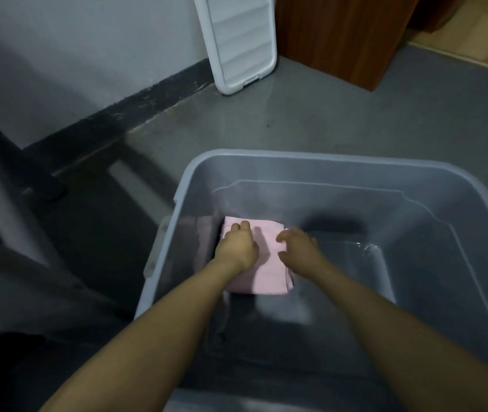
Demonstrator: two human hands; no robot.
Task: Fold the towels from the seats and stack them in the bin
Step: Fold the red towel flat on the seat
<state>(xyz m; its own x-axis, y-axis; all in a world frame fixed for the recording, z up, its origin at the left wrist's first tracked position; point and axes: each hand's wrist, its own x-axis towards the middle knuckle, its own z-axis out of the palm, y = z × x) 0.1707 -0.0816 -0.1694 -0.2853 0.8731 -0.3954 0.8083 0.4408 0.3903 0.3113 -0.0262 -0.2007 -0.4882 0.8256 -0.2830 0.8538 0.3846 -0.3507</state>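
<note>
Folded pink towel (262,260) lies flat on the floor of the clear bin (326,162), against its left wall. Left hand (238,243) rests on it, fingers pressed together. Right hand (297,245) at its right edge, fingers loosely curled; grip cannot be told.

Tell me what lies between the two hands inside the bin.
In the head view, only the folded pink towel shows between the left hand and the right hand, on the floor of the clear plastic bin.

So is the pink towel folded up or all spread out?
Folded. The pink towel lies as a small, neat rectangle with layered edges on the floor of the bin, with both hands on it.
</note>
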